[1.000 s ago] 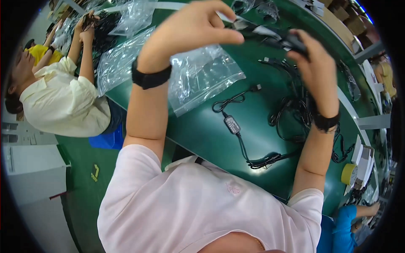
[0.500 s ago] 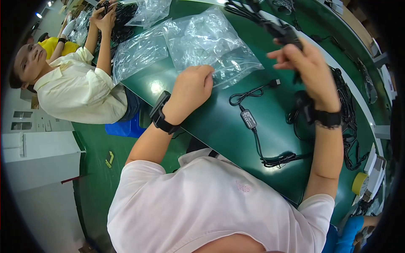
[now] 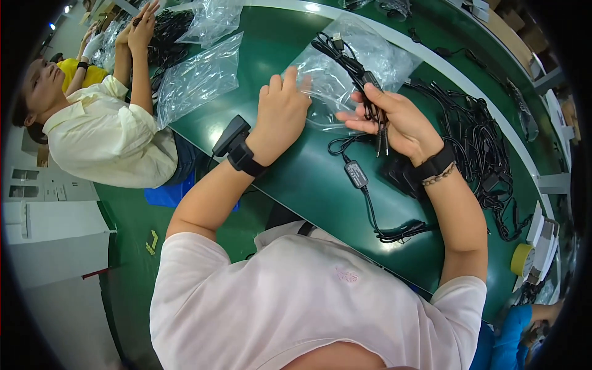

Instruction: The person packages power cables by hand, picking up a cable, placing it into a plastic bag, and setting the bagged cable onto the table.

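My right hand grips a bundled black USB cable with its thumb; the metal USB plug points up and thin plug ends hang below the fingers. My left hand is at the left edge of a clear plastic bag, some fingers raised, with the edge apparently between thumb and forefinger; the contact is partly hidden. Behind the held cable, the bag spreads across the green table. Below the hands lies another black cable with a small labelled inline box. A black block-like device sits beside my right wrist.
A heap of black cables lies on the green table at the right. Another clear bag is to the left. A yellow tape roll stands near the right edge. A co-worker in a cream shirt handles something dark at far left.
My right hand has come down and left with the cable bundle, over the bag. The bag has shifted right, and my left hand's fingers have lifted from their curled position.
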### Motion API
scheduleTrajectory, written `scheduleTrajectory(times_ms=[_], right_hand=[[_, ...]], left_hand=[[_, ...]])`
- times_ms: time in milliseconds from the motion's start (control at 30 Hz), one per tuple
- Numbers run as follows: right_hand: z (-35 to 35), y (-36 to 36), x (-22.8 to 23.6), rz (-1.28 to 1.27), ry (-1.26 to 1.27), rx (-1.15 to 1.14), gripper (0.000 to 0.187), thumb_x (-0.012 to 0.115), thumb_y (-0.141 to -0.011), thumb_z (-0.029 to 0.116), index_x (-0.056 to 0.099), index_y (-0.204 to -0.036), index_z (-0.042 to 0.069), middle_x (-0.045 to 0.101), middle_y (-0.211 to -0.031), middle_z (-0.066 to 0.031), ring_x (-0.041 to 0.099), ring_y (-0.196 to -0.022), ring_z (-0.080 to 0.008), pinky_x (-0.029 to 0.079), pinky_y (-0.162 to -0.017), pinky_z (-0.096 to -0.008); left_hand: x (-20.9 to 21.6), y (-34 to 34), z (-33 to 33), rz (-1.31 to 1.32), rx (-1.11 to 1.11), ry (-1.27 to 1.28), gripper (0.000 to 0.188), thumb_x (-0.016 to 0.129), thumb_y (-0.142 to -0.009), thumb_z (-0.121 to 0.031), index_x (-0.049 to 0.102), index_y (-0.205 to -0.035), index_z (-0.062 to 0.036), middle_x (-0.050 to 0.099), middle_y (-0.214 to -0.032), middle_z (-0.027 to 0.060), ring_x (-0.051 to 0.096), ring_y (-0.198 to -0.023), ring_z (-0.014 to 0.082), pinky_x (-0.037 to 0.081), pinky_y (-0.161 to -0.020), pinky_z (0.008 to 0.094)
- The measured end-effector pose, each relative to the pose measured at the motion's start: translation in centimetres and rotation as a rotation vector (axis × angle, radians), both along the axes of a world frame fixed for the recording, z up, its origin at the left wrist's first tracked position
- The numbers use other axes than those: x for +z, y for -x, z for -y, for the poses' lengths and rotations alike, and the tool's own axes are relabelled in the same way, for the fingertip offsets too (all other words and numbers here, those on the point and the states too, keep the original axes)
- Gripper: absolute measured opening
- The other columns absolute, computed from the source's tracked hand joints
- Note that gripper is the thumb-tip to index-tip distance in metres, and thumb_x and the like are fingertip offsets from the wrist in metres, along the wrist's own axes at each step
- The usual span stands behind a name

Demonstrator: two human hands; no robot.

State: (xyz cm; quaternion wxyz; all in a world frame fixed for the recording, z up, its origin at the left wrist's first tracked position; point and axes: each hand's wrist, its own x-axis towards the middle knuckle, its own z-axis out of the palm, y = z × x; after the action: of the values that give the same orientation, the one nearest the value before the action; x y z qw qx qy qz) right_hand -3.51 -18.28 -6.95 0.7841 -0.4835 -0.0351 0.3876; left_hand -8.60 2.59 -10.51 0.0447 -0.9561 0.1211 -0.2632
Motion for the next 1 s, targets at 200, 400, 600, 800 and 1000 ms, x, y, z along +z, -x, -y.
scheduleTrajectory(times_ms=[200, 400, 600, 800, 1000], right_hand=[[0.2, -0.4, -0.1, -0.034, -0.033, 0.029, 0.034, 0.052, -0.089, 0.025, 0.051, -0.097, -0.008, 0.058, -0.072, -0.0095, 0.059, -0.094, -0.0358, 0.053, -0.080, -0.0363], [1.0, -1.5, -1.3, 0.083, -0.033, -0.166, 0.033, 0.053, -0.088, 0.025, 0.051, -0.098, -0.007, 0.058, -0.074, -0.0086, 0.060, -0.091, -0.0330, 0.054, -0.076, -0.0350], [0.9, -2.1, -0.8, 0.111, 0.009, -0.186, 0.031, 0.055, -0.087, 0.024, 0.052, -0.096, -0.006, 0.059, -0.074, -0.0083, 0.061, -0.090, -0.0309, 0.056, -0.071, -0.0350], [1.3, -1.1, 2.7, 0.363, 0.068, -0.183, 0.035, 0.051, -0.089, 0.024, 0.048, -0.106, -0.006, 0.057, -0.078, -0.0068, 0.059, -0.095, -0.0254, 0.056, -0.067, -0.0267], [3.5, 0.2, 7.7, 0.508, -0.153, -0.210, 0.036, 0.045, -0.092, 0.024, 0.046, -0.108, -0.008, 0.056, -0.079, -0.0094, 0.051, -0.108, -0.0333, 0.057, -0.073, -0.0361]], left_hand=[[-1.4, -2.6, -0.2, 0.049, -0.092, 0.100, 0.018, 0.059, -0.070, -0.014, 0.064, -0.088, -0.0095, 0.050, -0.092, 0.0095, 0.045, -0.081, 0.0247, 0.036, -0.069, 0.0357], [1.4, -0.3, 1.6, 0.123, -0.318, 0.236, 0.007, 0.058, -0.070, -0.009, 0.060, -0.076, -0.0060, 0.050, -0.101, 0.0121, 0.046, -0.094, 0.0284, 0.035, -0.081, 0.0378], [5.2, 4.2, -0.1, -0.067, -0.457, 0.948, 0.007, 0.047, -0.087, -0.010, 0.049, -0.086, -0.0032, 0.054, -0.091, 0.0090, 0.051, -0.083, 0.0196, 0.041, -0.070, 0.0288], [11.4, 2.2, -2.3, 0.112, -0.308, 1.272, 0.011, 0.053, -0.088, -0.012, 0.051, -0.089, -0.0017, 0.052, -0.073, -0.0020, 0.046, -0.061, 0.0012, 0.036, -0.052, 0.0146], [12.9, -5.2, -0.5, 0.246, -0.415, 1.289, 0.022, 0.064, -0.081, -0.014, 0.052, -0.091, 0.0014, 0.057, -0.072, 0.0018, 0.051, -0.061, 0.0050, 0.040, -0.052, 0.0170]])
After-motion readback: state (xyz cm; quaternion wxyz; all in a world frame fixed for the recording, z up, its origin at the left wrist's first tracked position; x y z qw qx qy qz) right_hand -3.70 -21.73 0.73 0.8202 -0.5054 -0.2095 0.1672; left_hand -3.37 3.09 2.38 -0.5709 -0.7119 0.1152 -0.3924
